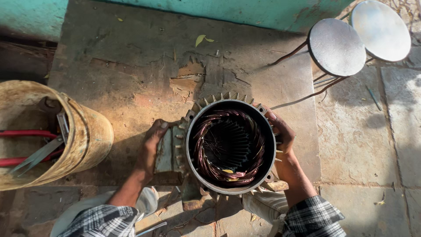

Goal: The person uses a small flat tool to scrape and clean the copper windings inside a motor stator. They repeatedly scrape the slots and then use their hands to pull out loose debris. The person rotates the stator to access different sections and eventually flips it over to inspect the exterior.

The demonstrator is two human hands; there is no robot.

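Observation:
A finned grey motor housing (pixel 191 145) stands on end on the concrete floor, its round opening facing up. Inside it, copper windings (pixel 206 164) ring a dark slotted core. My left hand (pixel 151 147) grips the housing's left side by its flat base plate. My right hand (pixel 280 131) grips the fins on the right side. Both forearms reach in from the bottom in checked sleeves.
A worn yellowish bucket (pixel 83 136) at the left holds red-handled tools and metal blades. Two round metal stools (pixel 337 46) on thin legs stand at the upper right. A teal wall (pixel 245 11) runs along the top. My knees are just below the housing.

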